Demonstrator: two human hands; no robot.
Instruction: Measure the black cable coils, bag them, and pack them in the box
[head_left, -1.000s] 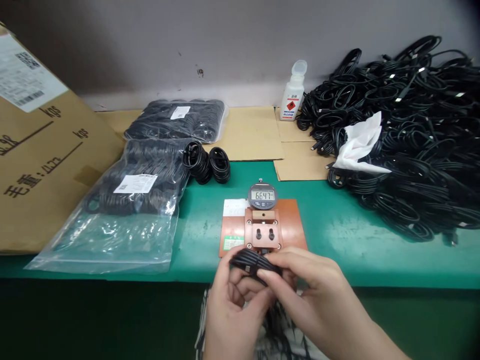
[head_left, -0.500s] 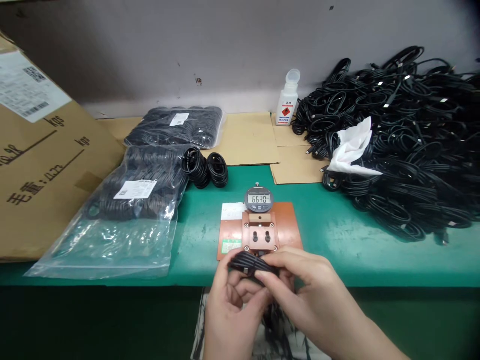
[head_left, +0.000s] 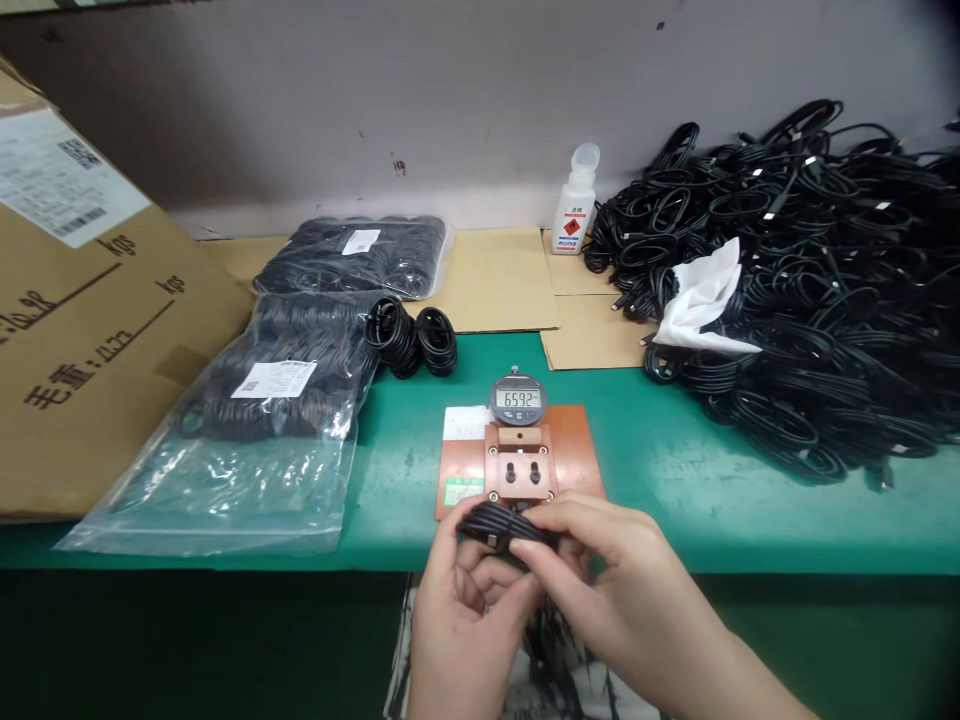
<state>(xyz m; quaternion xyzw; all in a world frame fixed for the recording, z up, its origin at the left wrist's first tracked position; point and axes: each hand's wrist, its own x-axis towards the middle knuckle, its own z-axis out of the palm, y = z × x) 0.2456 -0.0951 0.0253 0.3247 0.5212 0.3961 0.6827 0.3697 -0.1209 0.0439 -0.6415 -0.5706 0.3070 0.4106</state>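
Note:
A coiled black cable [head_left: 499,524] is held between both hands at the bench's front edge. My left hand [head_left: 472,610] is closed around its left side, fingers curled beneath. My right hand [head_left: 607,560] pinches the coil's right end between thumb and fingers, close against the copper-coloured fixture [head_left: 523,474]. A small metal plug end shows at the coil's front; any other end near the fixture is hidden by the fingers. On the fixture's far side stands a round digital gauge [head_left: 517,398], whose display appears to read 6.592.
Bagged cable coils [head_left: 277,350] and a cardboard box [head_left: 90,330] are on the left. Loose coils [head_left: 411,338] lie beside the bags. At right is a big heap of black cables [head_left: 810,300] with a white cloth [head_left: 701,297] on it; a white bottle [head_left: 574,205] stands behind.
The gauge reading has dropped from about 6.630 to about 6.592. Both hands hold the cable in nearly the same place; the camera view has shifted slightly.

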